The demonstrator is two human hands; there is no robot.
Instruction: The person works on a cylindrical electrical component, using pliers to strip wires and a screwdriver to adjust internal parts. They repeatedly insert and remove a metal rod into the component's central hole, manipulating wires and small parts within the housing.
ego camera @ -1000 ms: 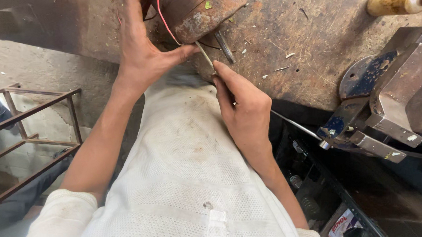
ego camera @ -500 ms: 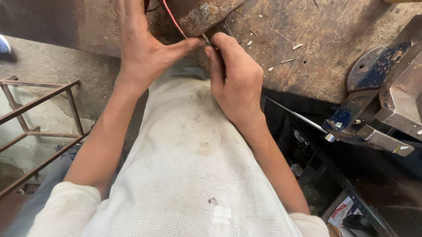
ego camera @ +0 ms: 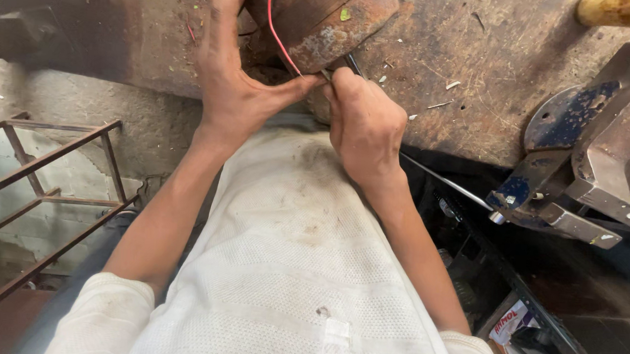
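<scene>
Head view: at top centre of the frame, a rusty round motor housing (ego camera: 322, 18) lies on the worn workbench (ego camera: 475, 78), its top cut off by the frame edge. The left hand (ego camera: 237, 89) lies open against its side, thumb touching a red wire (ego camera: 278, 37). The right hand (ego camera: 363, 122) is closed around a thin metal tool (ego camera: 328, 74), mostly hidden. A blue vise (ego camera: 577, 167) sits at right.

Workshop: scarred workbench (ego camera: 475, 71), bench vise (ego camera: 585, 160)
</scene>
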